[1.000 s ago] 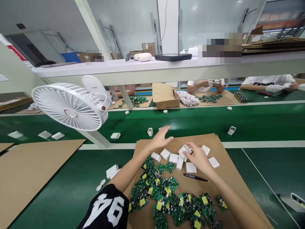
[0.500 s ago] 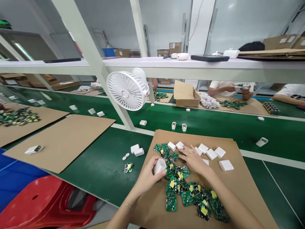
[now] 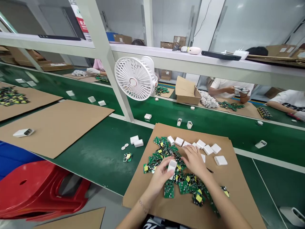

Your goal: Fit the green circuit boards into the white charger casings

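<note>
Here, left fingers (image 3: 165, 162) clamp a white case (image 3: 172, 166); right fingers (image 3: 190, 150), apart, sit inside the cardboard's edges (image 3: 241, 178).

The left hand (image 3: 159, 178), empty beyond the circuit boards (image 3: 169, 190) a second ago, now grips a white casing (image 3: 172, 165) over them. The right hand (image 3: 195, 160), no longer lifting one, has come to their far edge.

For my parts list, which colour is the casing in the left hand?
The casing is white; the head view shows it.

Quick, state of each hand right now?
Left hand: closed, holding a white casing.
Right hand: open, near the circuit boards, nothing visible in its grip.
</note>
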Demonstrator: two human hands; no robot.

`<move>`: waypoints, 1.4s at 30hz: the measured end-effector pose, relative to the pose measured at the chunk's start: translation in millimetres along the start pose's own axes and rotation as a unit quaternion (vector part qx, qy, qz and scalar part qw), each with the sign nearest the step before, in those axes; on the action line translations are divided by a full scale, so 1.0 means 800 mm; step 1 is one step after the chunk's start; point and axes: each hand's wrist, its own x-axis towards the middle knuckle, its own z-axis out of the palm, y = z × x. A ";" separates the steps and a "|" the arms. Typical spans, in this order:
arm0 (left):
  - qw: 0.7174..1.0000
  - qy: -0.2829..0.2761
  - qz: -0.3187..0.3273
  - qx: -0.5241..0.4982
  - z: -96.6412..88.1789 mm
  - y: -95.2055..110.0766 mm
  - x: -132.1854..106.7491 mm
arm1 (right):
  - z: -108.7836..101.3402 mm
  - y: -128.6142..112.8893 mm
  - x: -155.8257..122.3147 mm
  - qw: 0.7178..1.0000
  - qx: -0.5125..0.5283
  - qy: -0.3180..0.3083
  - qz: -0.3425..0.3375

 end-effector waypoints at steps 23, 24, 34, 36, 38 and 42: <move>0.950 -0.191 -0.130 -0.208 0.035 0.036 -0.020 | -0.030 -0.045 -0.111 0.881 0.433 0.177 0.069; 0.954 -0.210 -0.117 -0.178 0.035 0.041 -0.021 | -0.029 -0.046 -0.117 0.870 0.446 0.197 0.068; 0.972 -0.227 -0.058 -0.007 0.032 0.053 -0.026 | -0.048 -0.076 -0.149 0.857 0.428 0.285 0.036; 0.962 -0.245 -0.089 -0.082 0.036 0.047 -0.024 | -0.048 -0.081 -0.146 0.854 0.435 0.284 0.028; 0.954 -0.234 -0.130 -0.135 0.042 0.040 -0.021 | -0.047 -0.083 -0.142 0.853 0.446 0.272 0.015; 0.939 -0.204 -0.201 -0.188 0.049 0.030 -0.019 | -0.045 -0.081 -0.137 0.866 0.447 0.224 -0.014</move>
